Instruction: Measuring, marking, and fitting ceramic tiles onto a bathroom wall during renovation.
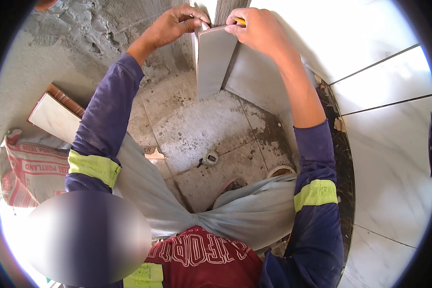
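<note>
A narrow grey tile (215,62) stands upright in the wall corner, its top edge toward me. My left hand (177,25) is closed at the tile's upper left corner, thumb and fingers pinching the edge there. A yellow pencil (239,21) is gripped in my right hand (258,31), whose thumb and fingertips also touch the tile's upper right corner. The pencil's tip is hidden by the fingers. Just left of the grey tile shows a thin white edge (195,48), partly hidden behind it.
Rough cement wall (96,33) rises at left, marbled white tiles (389,144) at right. On the dusty tiled floor (187,129) lies a small round pale object (210,158) with a dark centre. At left are a marbled tile piece (55,120) and a cement bag (38,175). A round container (281,171) sits by my right knee.
</note>
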`<act>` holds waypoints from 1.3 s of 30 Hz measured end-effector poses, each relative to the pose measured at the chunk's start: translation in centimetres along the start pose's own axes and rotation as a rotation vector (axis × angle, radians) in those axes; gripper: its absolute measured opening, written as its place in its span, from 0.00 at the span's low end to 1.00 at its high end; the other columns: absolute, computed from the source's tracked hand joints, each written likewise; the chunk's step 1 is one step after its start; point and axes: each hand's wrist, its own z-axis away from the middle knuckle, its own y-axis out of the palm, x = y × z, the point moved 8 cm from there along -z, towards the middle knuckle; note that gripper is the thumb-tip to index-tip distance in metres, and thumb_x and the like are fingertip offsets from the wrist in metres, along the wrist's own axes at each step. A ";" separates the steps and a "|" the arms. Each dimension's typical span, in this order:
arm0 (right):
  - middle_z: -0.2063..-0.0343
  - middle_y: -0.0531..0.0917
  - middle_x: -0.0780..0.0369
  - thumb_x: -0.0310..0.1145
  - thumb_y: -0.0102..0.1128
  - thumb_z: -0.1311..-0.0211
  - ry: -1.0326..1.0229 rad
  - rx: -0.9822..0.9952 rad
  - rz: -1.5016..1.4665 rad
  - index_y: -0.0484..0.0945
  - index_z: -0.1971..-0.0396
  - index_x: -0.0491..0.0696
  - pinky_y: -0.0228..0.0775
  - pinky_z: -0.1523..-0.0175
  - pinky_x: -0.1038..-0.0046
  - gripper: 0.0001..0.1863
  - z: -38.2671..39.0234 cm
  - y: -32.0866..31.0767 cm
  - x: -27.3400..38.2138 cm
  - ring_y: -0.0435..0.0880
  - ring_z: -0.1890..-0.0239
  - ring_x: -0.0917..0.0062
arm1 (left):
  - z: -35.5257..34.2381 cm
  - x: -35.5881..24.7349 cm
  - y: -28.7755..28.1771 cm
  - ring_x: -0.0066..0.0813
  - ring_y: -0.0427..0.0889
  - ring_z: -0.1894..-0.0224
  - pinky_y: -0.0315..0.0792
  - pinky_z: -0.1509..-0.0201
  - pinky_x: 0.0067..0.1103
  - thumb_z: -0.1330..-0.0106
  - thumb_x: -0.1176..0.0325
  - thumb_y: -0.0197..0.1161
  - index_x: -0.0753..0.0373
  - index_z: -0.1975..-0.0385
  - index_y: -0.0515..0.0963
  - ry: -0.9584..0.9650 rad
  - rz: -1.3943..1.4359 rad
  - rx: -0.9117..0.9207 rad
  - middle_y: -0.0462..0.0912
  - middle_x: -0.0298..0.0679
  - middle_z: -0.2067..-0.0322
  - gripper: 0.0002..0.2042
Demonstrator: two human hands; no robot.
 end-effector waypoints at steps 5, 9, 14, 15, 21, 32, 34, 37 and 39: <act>0.79 0.83 0.56 0.35 0.66 0.43 0.041 -0.012 -0.034 0.82 0.71 0.47 0.73 0.63 0.62 0.07 0.1 -0.5 0.2 0.83 0.71 0.60 | 1.1 -0.2 -0.1 0.26 0.79 0.48 0.73 0.40 0.24 0.31 0.70 0.62 0.58 0.51 0.83 0.043 -0.109 -0.202 0.82 0.32 0.58 0.11; 0.79 0.83 0.56 0.34 0.65 0.45 0.067 0.018 0.004 0.81 0.72 0.46 0.74 0.63 0.62 0.06 0.1 -0.4 -0.1 0.84 0.71 0.60 | 1.8 -1.6 0.1 0.29 0.79 0.47 0.72 0.37 0.29 0.34 0.74 0.63 0.57 0.48 0.82 0.059 -0.222 -0.197 0.80 0.37 0.55 0.15; 0.79 0.82 0.56 0.34 0.66 0.44 0.029 -0.034 -0.009 0.83 0.70 0.47 0.72 0.65 0.65 0.07 -0.1 -0.4 -0.2 0.82 0.74 0.63 | 2.8 -3.5 1.2 0.39 0.76 0.40 0.71 0.34 0.35 0.37 0.74 0.66 0.57 0.42 0.76 -0.003 -0.131 -0.115 0.75 0.40 0.47 0.22; 0.79 0.82 0.56 0.34 0.66 0.44 0.016 -0.055 -0.014 0.83 0.70 0.47 0.72 0.65 0.65 0.07 -0.1 -0.5 -0.2 0.82 0.74 0.63 | 2.9 -4.2 1.5 0.42 0.77 0.41 0.72 0.34 0.35 0.38 0.74 0.67 0.57 0.40 0.74 0.032 -0.142 -0.118 0.73 0.40 0.44 0.24; 0.79 0.83 0.56 0.33 0.65 0.45 0.039 -0.040 -0.011 0.82 0.71 0.46 0.73 0.64 0.63 0.06 -0.2 -0.5 -0.5 0.83 0.74 0.61 | 3.1 -4.4 2.9 0.42 0.77 0.42 0.76 0.37 0.34 0.39 0.66 0.72 0.66 0.39 0.71 -0.048 -0.214 -0.265 0.72 0.45 0.45 0.29; 0.81 0.81 0.59 0.29 0.59 0.43 0.023 -0.075 -0.485 0.83 0.69 0.46 0.72 0.67 0.72 0.06 -0.2 -5.7 -0.2 0.79 0.78 0.69 | 3.2 -2.8 3.1 0.43 0.74 0.39 0.76 0.38 0.32 0.36 0.65 0.70 0.65 0.34 0.67 -0.016 -0.112 -0.318 0.70 0.44 0.42 0.31; 0.81 0.83 0.58 0.31 0.59 0.42 -0.068 -0.214 -0.446 0.84 0.68 0.45 0.73 0.67 0.70 0.08 0.0 -8.7 0.4 0.82 0.77 0.72 | 3.1 -2.3 3.0 0.44 0.72 0.37 0.76 0.38 0.31 0.36 0.69 0.69 0.65 0.33 0.65 -0.015 -0.069 -0.323 0.69 0.44 0.39 0.31; 0.84 0.78 0.51 0.30 0.58 0.43 -0.199 -0.461 -0.236 0.77 0.77 0.40 0.69 0.71 0.63 0.08 1.7 -11.7 1.7 0.79 0.81 0.64 | 2.9 -2.1 2.6 0.43 0.72 0.37 0.76 0.38 0.31 0.36 0.70 0.69 0.65 0.33 0.65 0.007 -0.103 -0.342 0.69 0.45 0.39 0.31; 0.86 0.72 0.45 0.29 0.58 0.43 -0.261 -0.616 -0.026 0.69 0.84 0.36 0.65 0.75 0.60 0.14 2.4 -12.8 2.5 0.75 0.85 0.57 | 2.9 -1.9 2.6 0.42 0.74 0.38 0.77 0.39 0.30 0.37 0.69 0.70 0.66 0.33 0.66 0.004 -0.109 -0.341 0.70 0.45 0.40 0.32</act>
